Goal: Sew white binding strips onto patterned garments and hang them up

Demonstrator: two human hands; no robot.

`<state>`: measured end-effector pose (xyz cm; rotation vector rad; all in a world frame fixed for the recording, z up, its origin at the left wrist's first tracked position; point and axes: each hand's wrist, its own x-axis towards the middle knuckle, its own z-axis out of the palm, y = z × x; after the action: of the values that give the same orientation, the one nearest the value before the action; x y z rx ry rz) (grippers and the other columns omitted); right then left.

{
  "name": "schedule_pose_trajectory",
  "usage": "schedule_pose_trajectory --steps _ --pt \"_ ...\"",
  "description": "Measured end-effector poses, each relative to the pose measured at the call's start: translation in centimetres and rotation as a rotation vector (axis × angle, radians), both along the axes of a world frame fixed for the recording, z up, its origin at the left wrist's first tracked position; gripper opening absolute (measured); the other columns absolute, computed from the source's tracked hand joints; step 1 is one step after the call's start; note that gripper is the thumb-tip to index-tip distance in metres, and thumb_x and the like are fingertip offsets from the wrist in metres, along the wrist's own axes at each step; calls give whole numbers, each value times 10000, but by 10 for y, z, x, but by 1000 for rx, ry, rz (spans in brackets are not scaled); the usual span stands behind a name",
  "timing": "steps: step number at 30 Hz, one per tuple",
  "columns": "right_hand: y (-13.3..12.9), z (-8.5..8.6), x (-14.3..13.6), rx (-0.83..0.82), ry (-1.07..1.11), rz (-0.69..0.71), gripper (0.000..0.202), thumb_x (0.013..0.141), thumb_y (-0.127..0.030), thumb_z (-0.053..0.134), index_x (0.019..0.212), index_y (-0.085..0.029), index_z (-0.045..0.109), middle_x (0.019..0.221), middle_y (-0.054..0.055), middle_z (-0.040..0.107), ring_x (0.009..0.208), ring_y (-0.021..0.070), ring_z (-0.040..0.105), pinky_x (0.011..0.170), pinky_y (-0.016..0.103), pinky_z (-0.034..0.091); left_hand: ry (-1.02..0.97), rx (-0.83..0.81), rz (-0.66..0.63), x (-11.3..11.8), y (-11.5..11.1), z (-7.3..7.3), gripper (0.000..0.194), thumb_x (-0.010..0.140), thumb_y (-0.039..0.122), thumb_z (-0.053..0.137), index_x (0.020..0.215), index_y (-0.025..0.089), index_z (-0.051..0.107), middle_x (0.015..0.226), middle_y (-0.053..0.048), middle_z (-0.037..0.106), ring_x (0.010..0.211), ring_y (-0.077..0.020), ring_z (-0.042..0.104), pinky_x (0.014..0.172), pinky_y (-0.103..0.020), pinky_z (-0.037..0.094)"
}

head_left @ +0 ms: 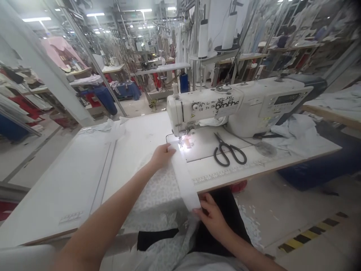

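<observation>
A long white fabric strip (184, 180) runs from the needle area of a white sewing machine (203, 109) down over the table's front edge. Beneath and to the left of it lies a pale patterned cloth (158, 188), which drops over the edge onto my lap. Close to the left of the lit presser foot (181, 142), my left hand (163, 156) grips the strip's left edge between thumb and fingers. Lower down, at the table edge, my right hand (212, 217) pinches the strip's right side. Part of my right fingers is hidden by the strip.
Black-handled scissors (229, 150) lie on the table right of the needle, behind a printed ruler scale (208, 177). Crumpled white cloth (299, 130) sits by the machine's right end. Thread cones (203, 39) stand behind. Other fabric (104, 130) rests at the table's far left.
</observation>
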<state>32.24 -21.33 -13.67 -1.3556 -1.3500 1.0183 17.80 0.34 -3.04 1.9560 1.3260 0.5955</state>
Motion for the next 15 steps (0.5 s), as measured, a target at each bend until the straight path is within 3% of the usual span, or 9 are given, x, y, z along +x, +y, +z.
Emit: schedule_pose_trajectory --steps 2,7,12,15 --pt "12 -1 0 37 -25 7 177 801 -285 556 782 -168 687 1013 95 560 1007 246 505 881 346 399 66 100 -3 8 9 -3 182 756 282 521 613 169 512 629 -6 493 637 -163 475 616 -282 362" --pt "10 0 -1 -10 -12 178 193 798 -267 569 654 -163 644 694 20 588 692 175 556 658 271 435 168 273 -38 13 9 -16 122 814 221 443 731 175 520 849 -67 535 862 -218 494 778 -333 367" --pt "-14 -14 0 -23 -28 355 246 826 -287 513 655 -161 637 700 30 614 662 164 563 626 245 431 212 268 -102 6 -10 -21 185 868 270 392 779 190 532 860 -56 553 819 -204 514 730 -330 394" --pt "-14 -22 0 -14 -50 367 271 857 -297 460 725 -156 650 762 59 636 714 176 581 659 250 442 224 235 -101 5 -9 -19 200 872 281 384 762 196 526 820 -40 558 763 -192 521 679 -311 389"
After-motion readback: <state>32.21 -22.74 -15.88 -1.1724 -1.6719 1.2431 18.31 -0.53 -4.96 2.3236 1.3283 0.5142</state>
